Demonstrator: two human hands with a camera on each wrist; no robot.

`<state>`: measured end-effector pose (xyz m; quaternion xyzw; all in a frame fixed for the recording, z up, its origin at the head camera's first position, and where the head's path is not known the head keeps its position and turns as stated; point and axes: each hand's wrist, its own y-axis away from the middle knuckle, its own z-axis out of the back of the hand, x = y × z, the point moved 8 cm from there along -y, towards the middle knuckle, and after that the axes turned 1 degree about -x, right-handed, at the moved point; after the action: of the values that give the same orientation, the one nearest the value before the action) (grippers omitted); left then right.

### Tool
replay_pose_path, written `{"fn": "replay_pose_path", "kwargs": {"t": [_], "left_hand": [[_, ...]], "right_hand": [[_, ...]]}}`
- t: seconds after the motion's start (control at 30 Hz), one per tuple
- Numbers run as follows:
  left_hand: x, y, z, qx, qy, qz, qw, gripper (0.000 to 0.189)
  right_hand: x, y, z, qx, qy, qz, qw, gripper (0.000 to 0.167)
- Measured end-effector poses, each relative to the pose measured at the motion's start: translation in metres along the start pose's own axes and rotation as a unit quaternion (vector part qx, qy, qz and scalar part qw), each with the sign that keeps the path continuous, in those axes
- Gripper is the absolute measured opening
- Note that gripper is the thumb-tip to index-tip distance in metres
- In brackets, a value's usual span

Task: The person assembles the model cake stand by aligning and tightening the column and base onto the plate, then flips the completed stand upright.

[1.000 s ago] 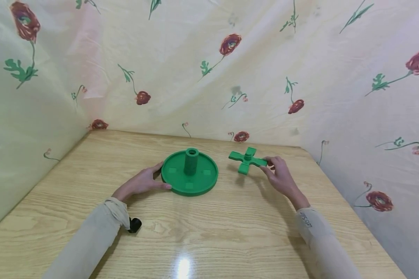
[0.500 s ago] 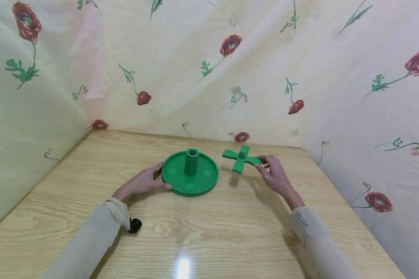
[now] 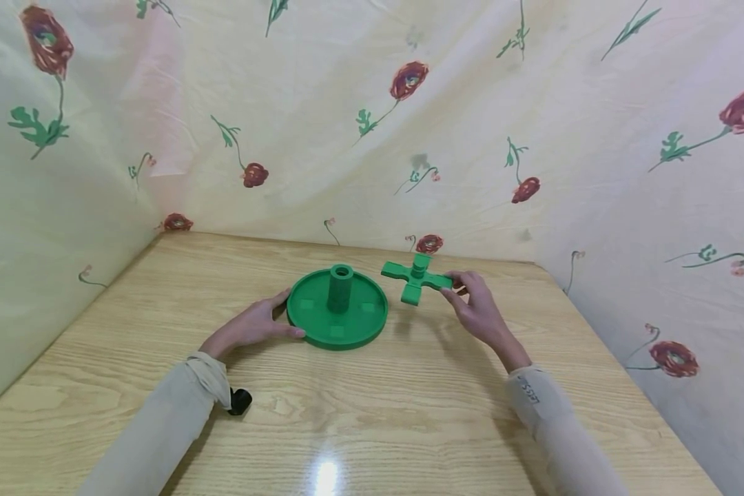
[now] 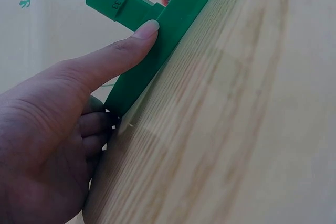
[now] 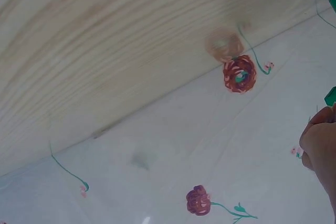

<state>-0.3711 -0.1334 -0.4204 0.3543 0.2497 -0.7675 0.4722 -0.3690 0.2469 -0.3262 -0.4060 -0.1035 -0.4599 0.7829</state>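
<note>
A green round base [image 3: 313,322] with a raised rim lies flat on the table. From its middle rises a hollow green post [image 3: 339,292], and several faint square marks show on its floor. My left hand [image 3: 254,324] holds the base by its left edge; the left wrist view has the thumb [image 4: 126,56] pressed to the rim and the other fingers curled at the edge. My right hand [image 3: 479,311] pinches one arm of a green cross-shaped piece [image 3: 415,281] with a short central stub. That piece hangs above the table, right of the base and apart from it.
The wooden table [image 3: 372,413] meets a flower-printed cloth [image 3: 322,138] at the back and sides. A small black cylinder [image 3: 240,401] sits by the left sleeve [image 3: 161,420]. The right wrist view catches only part of the right hand [image 5: 321,142].
My right hand has moved left, carrying the cross-shaped piece closer to the base and slightly higher in view. My left hand and the base have stayed in place.
</note>
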Motion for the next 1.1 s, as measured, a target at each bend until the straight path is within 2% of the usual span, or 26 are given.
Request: {"fn": "replay_pose_path", "kwargs": {"t": [0.57,0.83,1.1], "left_hand": [[0.001,0.000,0.000,0.000,0.004,0.000,1.0000,0.112],[0.000,-0.001,0.000,0.002,0.012,-0.006,0.9999,0.112],[0.000,0.000,0.001,0.002,0.008,-0.002,1.0000,0.112]], "right_hand": [[0.012,-0.007,-0.009,0.005,-0.027,-0.008,0.9996,0.025],[0.013,-0.009,-0.014,0.017,-0.084,-0.048,0.9951,0.029],[0.014,-0.012,-0.022,0.048,-0.154,-0.108,0.9810,0.040]]}}
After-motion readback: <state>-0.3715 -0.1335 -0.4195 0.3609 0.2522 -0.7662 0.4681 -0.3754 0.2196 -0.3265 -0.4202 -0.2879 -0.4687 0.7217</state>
